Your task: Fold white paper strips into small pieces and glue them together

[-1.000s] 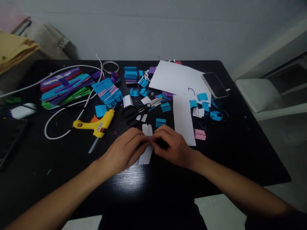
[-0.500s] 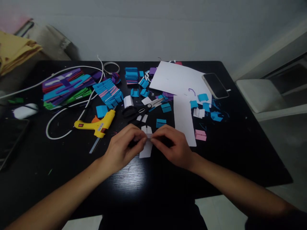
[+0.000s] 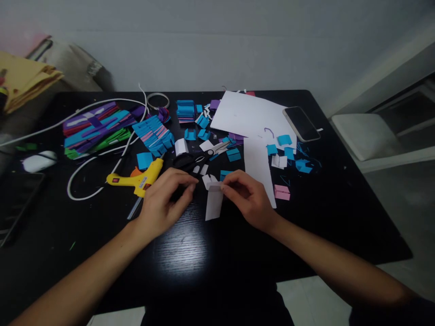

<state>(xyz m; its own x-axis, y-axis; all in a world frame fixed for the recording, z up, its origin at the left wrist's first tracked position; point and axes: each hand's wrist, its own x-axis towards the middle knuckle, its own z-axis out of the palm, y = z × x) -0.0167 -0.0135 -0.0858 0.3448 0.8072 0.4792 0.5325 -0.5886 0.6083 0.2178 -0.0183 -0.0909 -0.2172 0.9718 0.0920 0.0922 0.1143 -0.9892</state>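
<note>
A small strip of white paper, creased across its upper part, hangs from the fingertips of my right hand, which pinches its upper right edge. Just left of the strip is my left hand, its thumb and forefinger apart and off the paper. Behind the strip lie small white paper scraps and black-handled scissors, their blades pointing to the upper right. A folded blue paper piece is partly covered by my right hand. The yellow glue gun rests beyond my left hand.
Bundled coloured paper strips and a looped white cable lie at the left. A large white sheet, a phone and a long white strip lie to the right, near folded blue pieces and a pink piece.
My left hand has let go of the white paper strip and moved left. My right hand still holds the strip, now shifted slightly right and tilted.
</note>
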